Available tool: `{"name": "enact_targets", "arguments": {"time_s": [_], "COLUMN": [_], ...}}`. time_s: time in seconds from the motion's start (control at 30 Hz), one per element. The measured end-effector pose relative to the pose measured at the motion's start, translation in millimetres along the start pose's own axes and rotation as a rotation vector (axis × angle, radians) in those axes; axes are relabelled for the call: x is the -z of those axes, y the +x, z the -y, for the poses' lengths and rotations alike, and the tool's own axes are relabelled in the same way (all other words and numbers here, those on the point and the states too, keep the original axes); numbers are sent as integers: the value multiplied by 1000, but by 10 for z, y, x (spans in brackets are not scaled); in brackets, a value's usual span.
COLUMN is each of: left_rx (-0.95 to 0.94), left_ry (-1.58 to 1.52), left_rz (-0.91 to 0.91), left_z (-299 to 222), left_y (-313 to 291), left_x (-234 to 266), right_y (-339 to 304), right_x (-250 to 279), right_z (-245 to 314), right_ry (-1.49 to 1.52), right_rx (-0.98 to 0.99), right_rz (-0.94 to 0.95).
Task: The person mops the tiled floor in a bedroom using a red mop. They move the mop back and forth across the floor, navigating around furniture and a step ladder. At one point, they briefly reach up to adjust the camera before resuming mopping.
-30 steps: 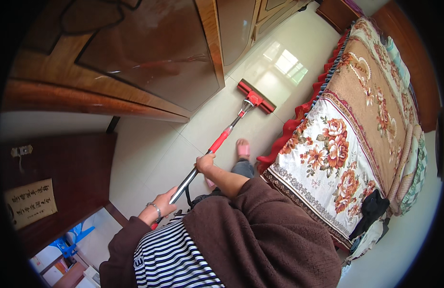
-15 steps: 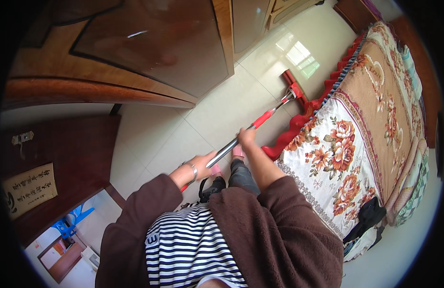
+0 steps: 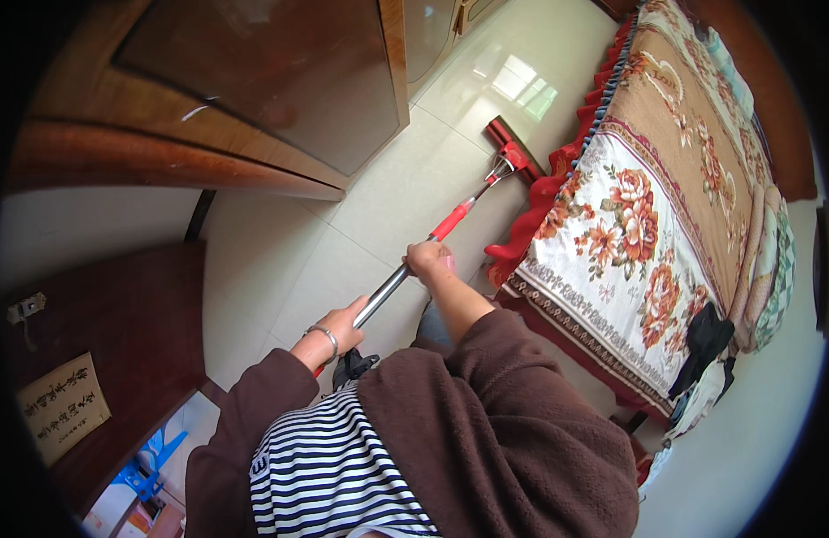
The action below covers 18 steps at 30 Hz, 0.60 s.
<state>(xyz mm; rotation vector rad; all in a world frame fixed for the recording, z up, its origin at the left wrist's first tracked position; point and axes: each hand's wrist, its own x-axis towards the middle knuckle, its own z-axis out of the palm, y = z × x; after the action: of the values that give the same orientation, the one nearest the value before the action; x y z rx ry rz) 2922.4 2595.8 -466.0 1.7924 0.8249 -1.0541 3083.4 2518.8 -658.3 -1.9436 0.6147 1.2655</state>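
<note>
A mop [image 3: 384, 299] with a silver pole and red parts slants away from me to the upper right. My left hand [image 3: 340, 328], with a bracelet at its wrist, is closed round the pole near its lower end. Farther up, just below the red sleeve, my right hand [image 3: 427, 259] grips the same pole. The red mop head [image 3: 515, 150] lies on the pale tiled floor [image 3: 370, 203], its near end close to the red frilled edge of the bed cover.
A bed with a floral cover [image 3: 603, 242] stands on the right, dark clothing [image 3: 707, 336] at its near corner. Wooden cabinets [image 3: 271, 81] line the upper left. A dark red door [image 3: 101, 314] is on the left, with a blue plastic object [image 3: 146, 466] past its edge.
The view has shifted, so the bed and cabinets sit farther left and higher. Both hands keep hold of the mop, and its head remains on the floor by the bed frill.
</note>
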Motion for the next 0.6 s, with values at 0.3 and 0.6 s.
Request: {"name": "enact_targets", "arguments": {"time_s": [0.3, 0.6], "left_rx": [39, 27], "left_ry": [129, 310], "left_rz": [-106, -126], "left_z": [1958, 3004], "left_y": [-1329, -2713], "left_x": [-106, -12], "right_y": [-1169, -2587], "right_x": [-1871, -2778], "right_z": [-1255, -2017], "right_ry": [122, 448], "right_rx": [-25, -164], "right_rz": [62, 314]}}
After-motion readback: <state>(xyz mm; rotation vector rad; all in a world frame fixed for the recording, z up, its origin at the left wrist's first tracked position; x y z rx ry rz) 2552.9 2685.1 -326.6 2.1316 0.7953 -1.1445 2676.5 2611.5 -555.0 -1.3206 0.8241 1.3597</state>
